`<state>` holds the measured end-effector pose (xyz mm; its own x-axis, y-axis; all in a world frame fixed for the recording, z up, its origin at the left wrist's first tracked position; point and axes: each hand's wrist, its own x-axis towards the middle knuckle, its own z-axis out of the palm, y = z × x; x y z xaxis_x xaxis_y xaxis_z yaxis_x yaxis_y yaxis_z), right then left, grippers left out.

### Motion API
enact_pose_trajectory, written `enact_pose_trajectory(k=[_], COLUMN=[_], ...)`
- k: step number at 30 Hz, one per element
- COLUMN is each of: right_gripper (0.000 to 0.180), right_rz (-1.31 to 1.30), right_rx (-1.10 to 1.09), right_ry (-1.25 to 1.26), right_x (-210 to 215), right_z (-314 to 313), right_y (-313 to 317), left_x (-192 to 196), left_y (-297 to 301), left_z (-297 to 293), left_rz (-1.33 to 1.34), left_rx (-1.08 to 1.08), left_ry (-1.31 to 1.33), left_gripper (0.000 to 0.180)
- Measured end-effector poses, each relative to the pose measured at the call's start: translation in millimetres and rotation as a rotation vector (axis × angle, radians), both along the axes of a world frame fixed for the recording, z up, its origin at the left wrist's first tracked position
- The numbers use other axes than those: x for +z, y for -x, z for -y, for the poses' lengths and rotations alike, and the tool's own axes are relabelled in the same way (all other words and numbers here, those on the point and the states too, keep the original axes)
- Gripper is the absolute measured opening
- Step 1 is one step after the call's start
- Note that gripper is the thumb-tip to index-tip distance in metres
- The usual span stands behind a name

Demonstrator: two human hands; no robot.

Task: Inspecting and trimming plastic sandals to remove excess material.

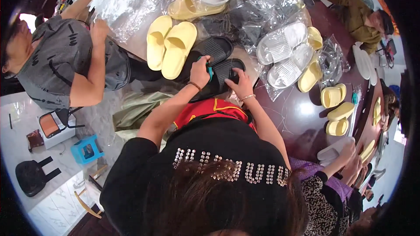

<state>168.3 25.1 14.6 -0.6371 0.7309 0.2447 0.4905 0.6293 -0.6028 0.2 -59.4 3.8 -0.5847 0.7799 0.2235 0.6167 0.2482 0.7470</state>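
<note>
Fingers of the left hand [200, 71] curl around a small teal tool [210, 71], clenched on it and resting over a black ribbed rubber slide sandal [213, 49] that lies on the dark glossy bench [302, 118] just ahead of the person's chest. Beside it the right hand [239, 83] lies on a second black ribbed slide sandal [225, 76], fingers bent over its strap and gripping it; a thin bracelet circles each wrist. Both black sandals sit side by side, touching, at the near edge of the bench. Just to their left lies a pair of pale yellow foam slide sandals [168, 46], soles up and touching the nearer black one. Further out, to the right, white ribbed slide sandals in clear plastic bags [282, 52] are heaped with more yellow ones, and crumpled clear plastic wrapping [253, 13] covers the far middle of the bench. Well to the right, several small yellow sandals [336, 109] stand apart on the bare dark surface. At the left a person in a grey printed shirt [61, 57] reaches both arms toward clear bags [127, 4]. On the pale floor below that person stands a small blue plastic stool [87, 149], with a black chair [33, 175] nearby.
</note>
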Motion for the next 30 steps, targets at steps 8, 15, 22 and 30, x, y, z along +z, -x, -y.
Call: enact_pose_trajectory(k=[8,15,22,30], right_gripper=[0.012,0.042,0.071,0.065], right_rz=[-0.255,0.037,-0.321,-0.296], right_rx=[-0.245,-0.345,-0.127,-0.509], right_ry=[0.484,0.138,0.239,0.205], right_x=[22.8,12.6,74.7,48.0], right_z=[-16.8,-23.1,-4.6,-55.9], right_y=[-14.9,-76.2,-43.0,-72.5], left_x=[24.9,64.5,105.1,70.8], left_y=[-0.7,29.0,-28.5,-80.8], left_z=[-12.2,-38.2,-68.1,-82.9], left_rz=[0.06,0.611,0.624,0.953], left_rx=[0.202,0.246,0.341,-0.252], left_ry=[-0.144,-0.566,-0.406,-0.387], left_gripper=[0.03,0.028,0.035,0.049])
